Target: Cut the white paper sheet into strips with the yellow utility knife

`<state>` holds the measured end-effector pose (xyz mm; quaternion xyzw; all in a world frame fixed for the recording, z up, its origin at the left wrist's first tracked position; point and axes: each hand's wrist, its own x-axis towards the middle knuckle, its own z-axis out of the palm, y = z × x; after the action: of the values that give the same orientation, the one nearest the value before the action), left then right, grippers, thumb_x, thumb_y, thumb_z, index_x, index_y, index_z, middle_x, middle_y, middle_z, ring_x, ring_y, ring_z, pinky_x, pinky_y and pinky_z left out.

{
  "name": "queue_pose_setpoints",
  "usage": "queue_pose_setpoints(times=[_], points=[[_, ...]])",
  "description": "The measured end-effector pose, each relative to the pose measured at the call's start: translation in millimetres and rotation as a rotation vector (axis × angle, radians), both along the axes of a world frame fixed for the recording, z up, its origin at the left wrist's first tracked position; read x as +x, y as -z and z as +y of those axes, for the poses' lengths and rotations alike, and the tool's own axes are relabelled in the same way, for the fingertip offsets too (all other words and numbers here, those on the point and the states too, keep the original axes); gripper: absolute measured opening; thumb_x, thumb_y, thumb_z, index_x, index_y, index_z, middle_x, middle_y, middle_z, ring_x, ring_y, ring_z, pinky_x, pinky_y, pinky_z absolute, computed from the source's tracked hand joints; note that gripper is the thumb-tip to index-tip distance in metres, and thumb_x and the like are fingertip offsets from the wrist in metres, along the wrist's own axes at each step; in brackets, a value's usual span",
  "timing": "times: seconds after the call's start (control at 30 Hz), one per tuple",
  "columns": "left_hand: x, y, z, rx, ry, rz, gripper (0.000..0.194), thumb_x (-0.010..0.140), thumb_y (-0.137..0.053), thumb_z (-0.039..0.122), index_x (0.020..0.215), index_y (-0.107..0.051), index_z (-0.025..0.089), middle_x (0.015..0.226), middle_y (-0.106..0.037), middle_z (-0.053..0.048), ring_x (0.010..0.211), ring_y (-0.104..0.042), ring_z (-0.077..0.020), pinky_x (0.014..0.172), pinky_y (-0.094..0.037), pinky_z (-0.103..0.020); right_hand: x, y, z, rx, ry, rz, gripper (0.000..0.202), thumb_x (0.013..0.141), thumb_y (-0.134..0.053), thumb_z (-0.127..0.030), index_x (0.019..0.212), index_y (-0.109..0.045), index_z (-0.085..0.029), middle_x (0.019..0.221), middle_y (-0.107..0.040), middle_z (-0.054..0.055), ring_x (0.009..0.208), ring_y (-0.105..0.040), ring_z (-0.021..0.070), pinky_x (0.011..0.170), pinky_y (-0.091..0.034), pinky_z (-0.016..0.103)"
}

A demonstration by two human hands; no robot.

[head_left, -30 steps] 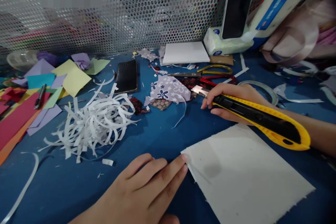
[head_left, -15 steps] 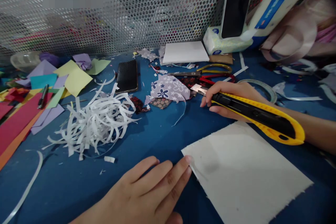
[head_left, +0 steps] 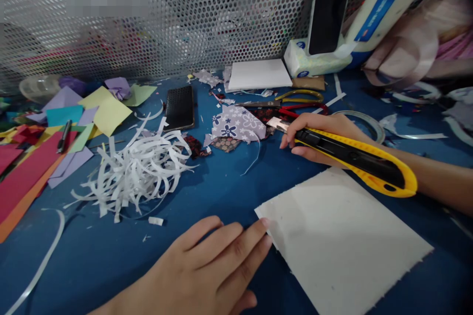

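Observation:
A yellow and black utility knife (head_left: 351, 155) lies in the grip of my right hand (head_left: 314, 133), its metal blade end pointing left over the fabric scraps. Below it, a white square sheet (head_left: 343, 241) with rough, frayed edges rests flat on the blue table (head_left: 214, 187). My left hand (head_left: 218, 261) is palm down with fingers stretched out, and its fingertips touch the sheet's left corner. Past the blade lies a purple flowered fabric scrap (head_left: 238, 122). The undersides of both hands are hidden.
White paper strips (head_left: 136, 172) are heaped at left, near a dark phone (head_left: 179, 107). Coloured papers (head_left: 62, 128) cover the far left. Scissors (head_left: 281, 101), a tape roll (head_left: 365, 125) and a tissue pack (head_left: 314, 59) with a phone stand (head_left: 328, 12) lie at the back. Perforated metal (head_left: 221, 15) closes the rear.
The view has shifted slightly. Both hands hold nearly the same places; the utility knife remains in my right hand, and my left fingertips stay at the sheet's corner.

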<state>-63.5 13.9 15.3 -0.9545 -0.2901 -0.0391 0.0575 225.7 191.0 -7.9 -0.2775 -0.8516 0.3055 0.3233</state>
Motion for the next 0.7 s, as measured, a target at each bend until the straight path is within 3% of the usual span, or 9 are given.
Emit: queue_pose_setpoints(times=[0.4, 0.7], points=[[-1.2, -2.6, 1.4, 0.014, 0.059, -0.027, 0.037, 0.109, -0.047, 0.044, 0.137, -0.064, 0.026, 0.15, -0.057, 0.009, 0.12, -0.051, -0.0155, 0.106, -0.035, -0.032, -1.2, 4.3, -1.3, 0.019, 0.014, 0.019, 0.015, 0.085, -0.074, -0.04, 0.092, -0.068, -0.028, 0.087, -0.077, 0.0, 0.077, -0.075, 0.0215, 0.065, -0.055, 0.03], [2.8, -5.1, 2.8, 0.031, 0.034, -0.011, 0.04, 0.111, -0.042, 0.043, 0.141, -0.059, 0.023, 0.148, -0.059, 0.012, 0.116, -0.052, -0.0126, 0.103, -0.037, -0.032, -0.1, -1.7, -1.6, 0.079, -0.013, -0.099, 0.011, 0.089, -0.069, -0.036, 0.094, -0.065, -0.026, 0.087, -0.075, 0.001, 0.076, -0.073, 0.0207, 0.068, -0.054, 0.03]])
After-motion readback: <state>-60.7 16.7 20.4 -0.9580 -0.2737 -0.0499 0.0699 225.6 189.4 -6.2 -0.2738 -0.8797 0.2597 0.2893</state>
